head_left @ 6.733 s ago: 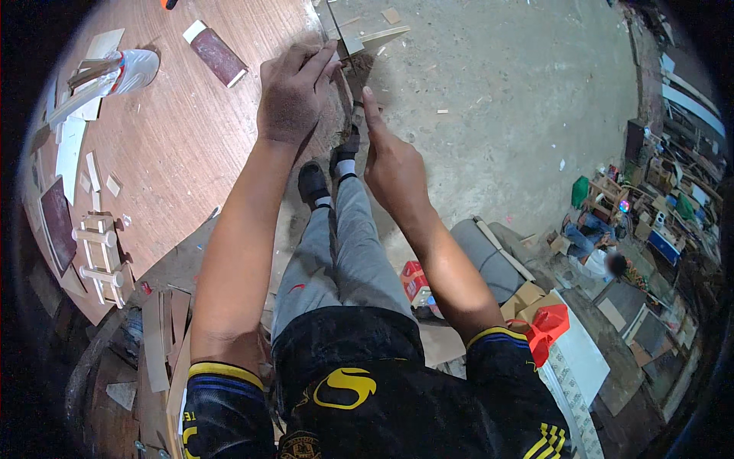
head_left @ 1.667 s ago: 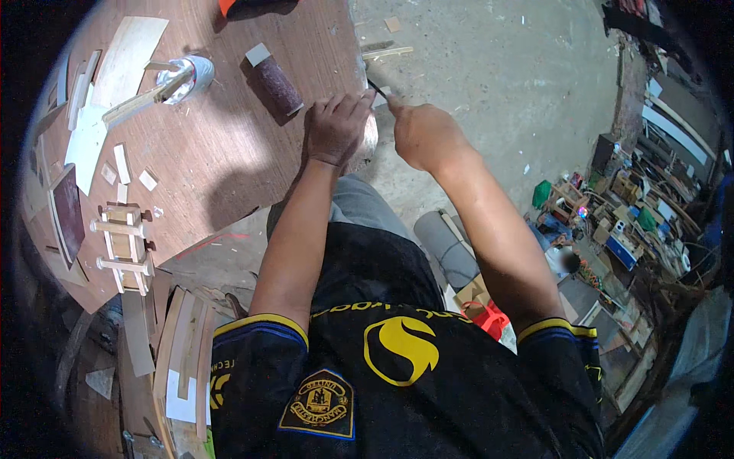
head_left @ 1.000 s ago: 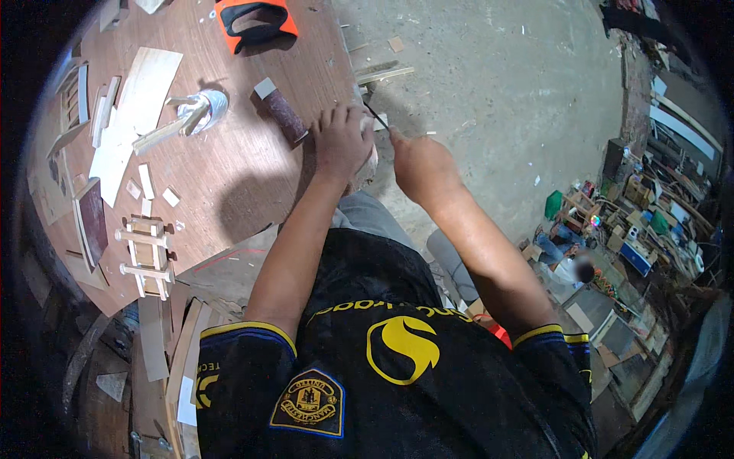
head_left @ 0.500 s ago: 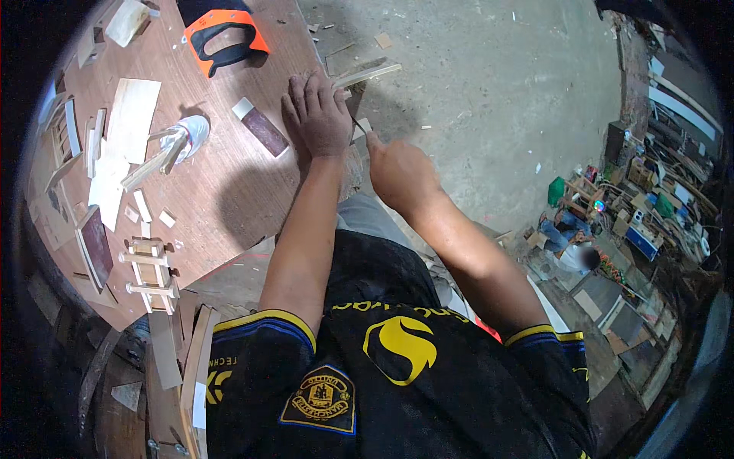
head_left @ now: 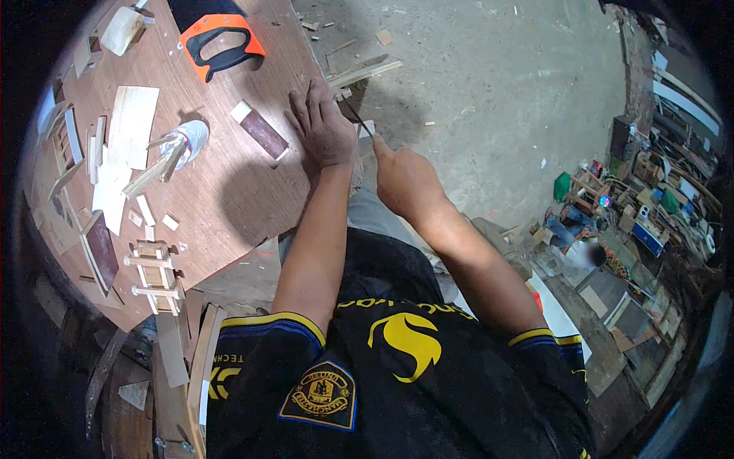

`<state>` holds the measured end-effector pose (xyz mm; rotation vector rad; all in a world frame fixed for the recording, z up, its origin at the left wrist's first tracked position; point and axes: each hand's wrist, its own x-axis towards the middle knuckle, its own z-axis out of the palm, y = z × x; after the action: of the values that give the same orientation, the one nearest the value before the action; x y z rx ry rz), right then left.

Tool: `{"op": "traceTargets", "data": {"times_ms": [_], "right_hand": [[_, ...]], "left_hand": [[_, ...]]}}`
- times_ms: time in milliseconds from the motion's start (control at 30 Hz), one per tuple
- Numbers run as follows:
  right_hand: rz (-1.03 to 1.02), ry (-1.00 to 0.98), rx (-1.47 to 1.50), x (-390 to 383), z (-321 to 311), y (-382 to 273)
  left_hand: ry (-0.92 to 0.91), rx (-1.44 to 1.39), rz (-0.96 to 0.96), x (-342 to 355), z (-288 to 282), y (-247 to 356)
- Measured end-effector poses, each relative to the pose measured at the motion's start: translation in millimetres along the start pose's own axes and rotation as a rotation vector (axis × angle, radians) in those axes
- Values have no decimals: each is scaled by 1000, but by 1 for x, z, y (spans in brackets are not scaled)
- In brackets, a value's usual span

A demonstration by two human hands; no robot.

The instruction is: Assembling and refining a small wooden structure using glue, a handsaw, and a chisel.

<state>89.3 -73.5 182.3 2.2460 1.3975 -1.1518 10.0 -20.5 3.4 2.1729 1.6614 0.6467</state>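
At the table's right edge, my left hand (head_left: 323, 130) lies palm down with its fingers stretched out and a little apart. Whatever is under the palm is hidden. My right hand (head_left: 410, 182) is closed, just off the edge, with the index finger along a thin dark blade-like tool (head_left: 354, 114). This tool slants up-left from the fist to beside my left hand; its handle is hidden in my grip, so its exact kind is unclear. A maroon sanding block (head_left: 264, 136) with a pale end lies left of my left hand. Beyond it is a handsaw's orange-and-black handle (head_left: 222, 47).
Wood strips stand in a white plastic-wrapped cup (head_left: 193, 138) on the brown table (head_left: 206, 222). Pale boards (head_left: 134, 122) and a small wooden frame model (head_left: 155, 277) sit at left. Scraps dot the concrete floor (head_left: 489, 84). Another person (head_left: 579, 246) is low at right among piled materials.
My right hand has shifted slightly right and down, and more of the dark blade shows. The left hand has turned a little, staying at the table edge. The whole view has shifted slightly.
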Motion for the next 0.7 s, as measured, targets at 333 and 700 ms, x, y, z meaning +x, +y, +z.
{"op": "traceTargets", "data": {"times_ms": [333,700], "right_hand": [[153,344,260,19,12,13],[207,151,911,92,89,69]], "left_hand": [[60,-48,-116,-9,-3,-3],[-33,-307,259,-17,-25,-17]]}}
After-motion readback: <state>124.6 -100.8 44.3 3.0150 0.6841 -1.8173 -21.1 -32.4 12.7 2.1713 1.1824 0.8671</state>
